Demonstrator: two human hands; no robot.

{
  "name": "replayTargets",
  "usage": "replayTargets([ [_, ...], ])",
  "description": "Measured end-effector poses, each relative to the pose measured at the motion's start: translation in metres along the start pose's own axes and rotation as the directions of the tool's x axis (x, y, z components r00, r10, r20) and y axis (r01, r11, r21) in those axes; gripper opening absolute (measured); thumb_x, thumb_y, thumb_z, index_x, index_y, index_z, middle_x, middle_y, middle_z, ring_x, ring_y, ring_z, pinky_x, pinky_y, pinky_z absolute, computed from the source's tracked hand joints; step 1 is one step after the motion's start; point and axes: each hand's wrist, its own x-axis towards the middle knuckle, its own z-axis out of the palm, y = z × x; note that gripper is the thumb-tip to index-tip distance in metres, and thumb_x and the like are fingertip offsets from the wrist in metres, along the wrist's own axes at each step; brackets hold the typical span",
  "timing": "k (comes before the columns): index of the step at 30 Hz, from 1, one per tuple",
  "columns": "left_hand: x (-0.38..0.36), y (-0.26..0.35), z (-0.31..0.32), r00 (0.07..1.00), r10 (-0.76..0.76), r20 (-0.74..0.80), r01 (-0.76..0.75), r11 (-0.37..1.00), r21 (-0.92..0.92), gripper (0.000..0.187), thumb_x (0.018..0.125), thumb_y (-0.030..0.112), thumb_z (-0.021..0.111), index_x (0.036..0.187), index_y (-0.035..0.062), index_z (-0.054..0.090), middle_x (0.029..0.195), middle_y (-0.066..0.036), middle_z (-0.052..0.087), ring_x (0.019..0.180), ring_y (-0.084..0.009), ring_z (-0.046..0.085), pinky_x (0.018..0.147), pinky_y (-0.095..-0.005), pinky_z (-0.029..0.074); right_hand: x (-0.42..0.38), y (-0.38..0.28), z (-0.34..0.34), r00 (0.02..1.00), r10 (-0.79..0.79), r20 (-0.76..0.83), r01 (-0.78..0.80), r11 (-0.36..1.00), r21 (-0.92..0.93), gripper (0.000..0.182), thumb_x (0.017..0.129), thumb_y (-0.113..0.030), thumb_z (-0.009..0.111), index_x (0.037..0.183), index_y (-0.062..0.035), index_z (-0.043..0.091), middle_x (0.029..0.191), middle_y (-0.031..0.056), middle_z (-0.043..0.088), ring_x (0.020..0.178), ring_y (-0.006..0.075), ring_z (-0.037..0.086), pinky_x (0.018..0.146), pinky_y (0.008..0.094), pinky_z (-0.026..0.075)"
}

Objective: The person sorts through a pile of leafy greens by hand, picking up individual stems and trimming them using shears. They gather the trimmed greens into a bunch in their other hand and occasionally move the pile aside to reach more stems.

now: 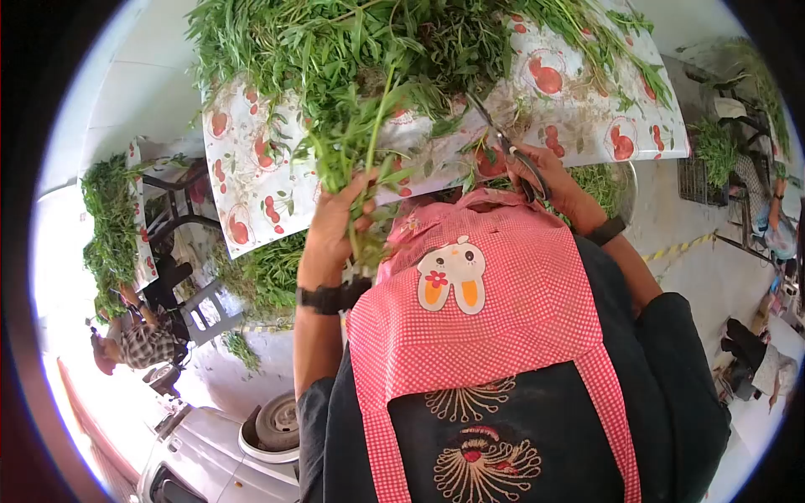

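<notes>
My left hand (337,225) is closed around the stems of a leafy green sprig (375,126), which stands up in front of the table's near edge. In my right hand (563,191) is a pair of scissors (504,141) with dark handles. Their blades point up and left toward a large heap of cut greens (293,50) and look slightly parted. The heap lies on a table with a white cloth (587,126) printed with red fruit. Loose leaves and bits of stem are scattered near its front edge.
More greens (281,272) are piled low at the left, below the table. A metal bowl's rim (627,189) shows by my right forearm. Another person (147,339) sits at a greens-covered table on the far left. A dark crate (703,180) stands at the right; a vehicle (201,457) is lower left.
</notes>
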Motion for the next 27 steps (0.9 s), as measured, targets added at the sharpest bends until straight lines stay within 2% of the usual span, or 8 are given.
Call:
replayTargets([
  [5, -0.024, -0.002, -0.047, 0.988, 0.082, -0.129, -0.076, 0.996, 0.046, 0.029, 0.084, 0.016, 0.064, 0.109, 0.0025, 0.057, 0.079, -0.001, 0.055, 0.054, -0.0078, 0.048, 0.036, -0.0157, 0.034, 0.004, -0.004, 0.009, 0.983, 0.061, 0.174, -0.074, 0.995, 0.069, 0.046, 0.084, -0.030, 0.066, 0.120, -0.0044, 0.054, 0.068, -0.0042, 0.050, 0.061, 0.0043, 0.046, 0.052, 0.0195, 0.040],
  [8, -0.031, -0.020, -0.051, 0.962, 0.072, -0.263, -0.027, 0.985, 0.171, 0.026, 0.082, 0.015, 0.066, 0.104, 0.0012, 0.062, 0.077, -0.002, 0.058, 0.051, -0.0096, 0.051, 0.036, -0.0193, 0.035, 0.015, -0.010, 0.024, 0.966, -0.069, 0.248, 0.078, 0.997, -0.029, 0.047, 0.084, -0.029, 0.065, 0.122, -0.0026, 0.053, 0.074, -0.0029, 0.053, 0.065, 0.0047, 0.048, 0.054, 0.0204, 0.042],
  [10, -0.035, -0.029, -0.051, 0.964, 0.081, -0.254, -0.036, 0.983, 0.178, 0.025, 0.082, 0.015, 0.066, 0.102, 0.0009, 0.063, 0.074, -0.002, 0.058, 0.051, -0.0095, 0.051, 0.036, -0.0196, 0.035, 0.020, -0.022, 0.035, 0.951, -0.109, 0.290, 0.157, 0.977, -0.146, 0.047, 0.085, -0.028, 0.065, 0.122, -0.0020, 0.053, 0.081, -0.0019, 0.055, 0.069, 0.0048, 0.049, 0.053, 0.0207, 0.042],
  [14, -0.043, -0.041, -0.049, 0.964, 0.112, -0.240, -0.068, 0.980, 0.185, 0.023, 0.081, 0.014, 0.068, 0.099, 0.0004, 0.065, 0.069, -0.001, 0.058, 0.050, -0.0086, 0.052, 0.037, -0.0194, 0.036, 0.034, -0.036, 0.047, 0.927, -0.045, 0.373, 0.105, 0.985, -0.140, 0.045, 0.085, -0.020, 0.063, 0.125, -0.0026, 0.051, 0.081, -0.0046, 0.052, 0.069, 0.0041, 0.045, 0.059, 0.0206, 0.040],
  [19, -0.050, -0.042, -0.040, 0.961, 0.120, -0.250, -0.064, 0.973, 0.222, 0.025, 0.081, 0.013, 0.067, 0.103, 0.0010, 0.064, 0.066, 0.000, 0.059, 0.049, -0.0070, 0.052, 0.038, -0.0176, 0.036, 0.040, -0.045, 0.052, 0.882, 0.199, 0.427, -0.027, 0.926, -0.375, 0.046, 0.085, -0.017, 0.063, 0.126, -0.0032, 0.050, 0.085, -0.0025, 0.057, 0.076, 0.0042, 0.049, 0.066, 0.0192, 0.042],
  [23, -0.045, -0.051, -0.041, 0.977, 0.114, -0.183, -0.067, 0.966, 0.249, 0.024, 0.081, 0.013, 0.067, 0.102, 0.0013, 0.065, 0.064, 0.001, 0.059, 0.048, -0.0053, 0.052, 0.038, -0.0169, 0.036, 0.044, -0.038, 0.059, 0.881, 0.127, 0.456, 0.061, 0.925, -0.375, 0.045, 0.085, -0.017, 0.063, 0.125, -0.0021, 0.051, 0.088, -0.0011, 0.060, 0.076, 0.0048, 0.050, 0.065, 0.0190, 0.043],
  [25, -0.038, -0.061, -0.045, 0.980, 0.112, -0.161, -0.074, 0.972, 0.224, 0.024, 0.081, 0.013, 0.067, 0.102, 0.0017, 0.065, 0.065, 0.002, 0.060, 0.048, -0.0040, 0.051, 0.038, -0.0165, 0.036, 0.045, -0.036, 0.065, 0.881, -0.009, 0.473, 0.165, 0.943, -0.289, 0.045, 0.084, -0.019, 0.065, 0.124, -0.0026, 0.052, 0.089, 0.0001, 0.061, 0.072, 0.0056, 0.051, 0.061, 0.0205, 0.044],
  [27, -0.039, -0.061, -0.045, 0.985, 0.108, -0.136, -0.076, 0.972, 0.222, 0.025, 0.081, 0.013, 0.066, 0.104, 0.0019, 0.064, 0.065, 0.001, 0.061, 0.047, -0.0035, 0.051, 0.038, -0.0167, 0.036, 0.050, -0.029, 0.062, 0.878, 0.014, 0.478, 0.163, 0.931, -0.326, 0.048, 0.083, -0.022, 0.066, 0.124, -0.0025, 0.052, 0.088, 0.0006, 0.061, 0.072, 0.0057, 0.051, 0.061, 0.0214, 0.044],
])
